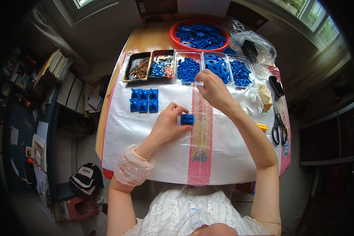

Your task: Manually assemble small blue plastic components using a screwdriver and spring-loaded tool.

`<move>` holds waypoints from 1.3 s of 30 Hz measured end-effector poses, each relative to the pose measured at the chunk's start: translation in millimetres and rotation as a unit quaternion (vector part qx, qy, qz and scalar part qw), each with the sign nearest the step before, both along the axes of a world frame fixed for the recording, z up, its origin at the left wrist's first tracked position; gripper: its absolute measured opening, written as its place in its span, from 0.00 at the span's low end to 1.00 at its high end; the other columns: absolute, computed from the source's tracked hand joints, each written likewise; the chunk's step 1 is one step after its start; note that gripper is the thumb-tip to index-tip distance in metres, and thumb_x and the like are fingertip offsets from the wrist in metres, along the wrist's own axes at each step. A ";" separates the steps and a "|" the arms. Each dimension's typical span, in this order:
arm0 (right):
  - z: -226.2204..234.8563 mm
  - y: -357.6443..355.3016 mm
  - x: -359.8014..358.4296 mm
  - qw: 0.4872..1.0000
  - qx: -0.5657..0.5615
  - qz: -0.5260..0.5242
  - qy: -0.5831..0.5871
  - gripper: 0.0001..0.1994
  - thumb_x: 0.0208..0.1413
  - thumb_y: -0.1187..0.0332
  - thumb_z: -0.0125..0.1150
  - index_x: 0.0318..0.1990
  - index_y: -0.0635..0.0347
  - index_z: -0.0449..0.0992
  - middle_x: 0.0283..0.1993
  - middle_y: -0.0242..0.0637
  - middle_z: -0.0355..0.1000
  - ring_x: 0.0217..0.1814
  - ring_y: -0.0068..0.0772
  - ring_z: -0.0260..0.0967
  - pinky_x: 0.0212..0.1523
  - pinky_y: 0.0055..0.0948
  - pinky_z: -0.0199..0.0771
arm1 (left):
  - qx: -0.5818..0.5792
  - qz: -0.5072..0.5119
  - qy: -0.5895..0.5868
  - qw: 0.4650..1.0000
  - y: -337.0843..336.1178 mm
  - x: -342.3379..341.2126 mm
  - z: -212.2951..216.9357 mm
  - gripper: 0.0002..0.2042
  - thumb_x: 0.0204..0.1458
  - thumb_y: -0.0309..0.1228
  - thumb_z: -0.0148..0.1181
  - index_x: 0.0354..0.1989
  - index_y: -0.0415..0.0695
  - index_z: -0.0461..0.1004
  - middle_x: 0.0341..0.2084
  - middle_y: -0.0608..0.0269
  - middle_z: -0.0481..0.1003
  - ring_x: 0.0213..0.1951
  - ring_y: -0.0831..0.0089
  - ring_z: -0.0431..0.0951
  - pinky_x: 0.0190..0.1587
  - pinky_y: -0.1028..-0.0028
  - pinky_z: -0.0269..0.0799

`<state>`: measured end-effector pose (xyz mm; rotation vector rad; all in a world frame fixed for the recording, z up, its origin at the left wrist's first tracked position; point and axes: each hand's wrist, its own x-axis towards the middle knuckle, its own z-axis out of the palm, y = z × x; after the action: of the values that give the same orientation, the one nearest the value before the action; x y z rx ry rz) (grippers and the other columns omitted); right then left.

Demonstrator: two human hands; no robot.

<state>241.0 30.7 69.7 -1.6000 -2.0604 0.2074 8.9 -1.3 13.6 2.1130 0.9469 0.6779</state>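
My left hand (pixel 168 122) rests on the white sheet (pixel 145 153) and holds a small blue plastic block (pixel 187 119) with its fingertips. My right hand (pixel 213 89) reaches forward to the near edge of the clear trays, its fingers bent over the tray of flat blue parts (pixel 215 65); whether it grips a part is hidden. A cluster of several finished blue blocks (pixel 144 100) lies to the left of my left hand.
A row of trays holds brown screws (pixel 138 67), mixed small bits (pixel 162 65), blue pieces (pixel 188 69) and more blue pieces (pixel 240 72). A red bowl (pixel 199 34) of blue parts stands behind. Scissors (pixel 279 126), a black tool (pixel 276 85) and plastic bags (pixel 252 45) lie right.
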 end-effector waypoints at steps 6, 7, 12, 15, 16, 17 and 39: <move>-29.8 87.7 -13.7 0.994 -0.057 -0.042 -0.085 0.18 0.54 0.69 0.71 0.52 0.58 0.78 0.53 0.47 0.73 0.57 0.52 0.74 0.56 0.45 0.76 | -0.006 -0.008 -0.009 1.000 2.1 0.1 0.9 0.25 0.42 0.35 0.81 0.50 0.43 0.80 0.40 0.61 0.73 0.35 0.70 0.73 0.42 0.69 0.73; -31.7 94.4 -13.9 0.993 -0.066 -0.037 -0.089 0.18 0.52 0.69 0.71 0.51 0.58 0.78 0.54 0.48 0.74 0.57 0.54 0.75 0.56 0.47 0.77 | -0.008 -0.010 -0.010 1.000 2.2 -0.1 2.0 0.25 0.42 0.35 0.81 0.50 0.43 0.80 0.40 0.61 0.73 0.35 0.69 0.73 0.42 0.69 0.73; -42.4 117.3 -21.2 0.987 -0.100 -0.025 -0.125 0.20 0.49 0.69 0.71 0.52 0.57 0.78 0.55 0.53 0.73 0.55 0.57 0.78 0.55 0.47 0.80 | -0.025 -0.007 0.010 1.000 1.4 -0.3 5.9 0.25 0.42 0.37 0.81 0.49 0.44 0.80 0.42 0.59 0.74 0.39 0.65 0.77 0.47 0.65 0.75; -46.2 114.8 -23.5 0.989 -0.091 -0.026 -0.110 0.16 0.49 0.71 0.70 0.47 0.61 0.79 0.53 0.54 0.75 0.54 0.57 0.78 0.54 0.48 0.81 | -0.025 -0.005 0.004 1.000 1.5 -2.3 3.3 0.25 0.42 0.36 0.81 0.49 0.44 0.80 0.42 0.60 0.74 0.38 0.67 0.76 0.46 0.67 0.74; -45.9 115.6 -25.1 0.990 -0.091 -0.026 -0.108 0.15 0.49 0.71 0.70 0.46 0.62 0.80 0.52 0.54 0.76 0.54 0.57 0.78 0.54 0.47 0.81 | -0.016 -0.003 -0.003 1.000 2.0 -3.6 0.3 0.25 0.42 0.36 0.81 0.49 0.44 0.80 0.41 0.61 0.74 0.36 0.68 0.74 0.44 0.68 0.74; -47.5 117.3 -23.7 0.990 -0.083 -0.016 -0.113 0.14 0.49 0.71 0.70 0.44 0.63 0.80 0.50 0.54 0.78 0.53 0.56 0.78 0.53 0.47 0.81 | -0.008 -0.006 -0.010 1.000 2.3 -3.1 -0.8 0.25 0.42 0.35 0.81 0.50 0.43 0.80 0.40 0.61 0.74 0.35 0.70 0.73 0.42 0.69 0.74; 8.7 64.1 -15.9 0.995 -0.055 0.025 0.081 0.08 0.54 0.73 0.68 0.37 0.71 0.83 0.37 0.51 0.81 0.40 0.50 0.80 0.47 0.42 0.77 | -0.033 -0.003 0.010 0.999 2.6 -4.7 4.1 0.24 0.42 0.35 0.81 0.48 0.44 0.80 0.40 0.61 0.75 0.38 0.66 0.76 0.45 0.66 0.75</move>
<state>225.1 94.8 78.4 -1.5420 -1.9942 0.4602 4.2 1.2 17.6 2.0663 0.9601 0.6152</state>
